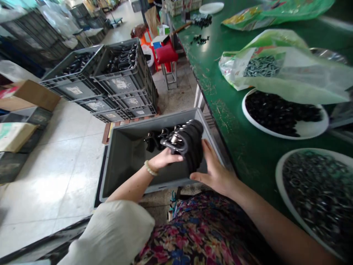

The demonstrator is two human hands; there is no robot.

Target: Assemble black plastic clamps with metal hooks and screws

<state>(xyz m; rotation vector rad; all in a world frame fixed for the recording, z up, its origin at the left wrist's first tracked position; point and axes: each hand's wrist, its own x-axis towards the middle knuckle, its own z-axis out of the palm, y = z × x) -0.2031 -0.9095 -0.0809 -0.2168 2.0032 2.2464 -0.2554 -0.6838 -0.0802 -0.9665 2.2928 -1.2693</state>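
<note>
Both my hands hold a stack of black plastic clamp-like parts [190, 145] over a grey plastic crate [121, 173] on the floor beside me. My left hand [164, 159], with a bead bracelet at the wrist, grips the stack's left end, fingers curled round it. My right hand [216, 171] presses flat against its right side, fingers together. More black parts [154, 140] lie along the crate's far wall. The crate's floor is mostly bare.
A green worktable [234, 121] runs along my right with two white bowls of small dark parts [281, 114] [317, 191] and plastic bags of screws [261, 66]. Stacked grey crates [121, 84] of black parts, cardboard boxes [30, 95] and a red stool [167, 55] stand on the tiled floor.
</note>
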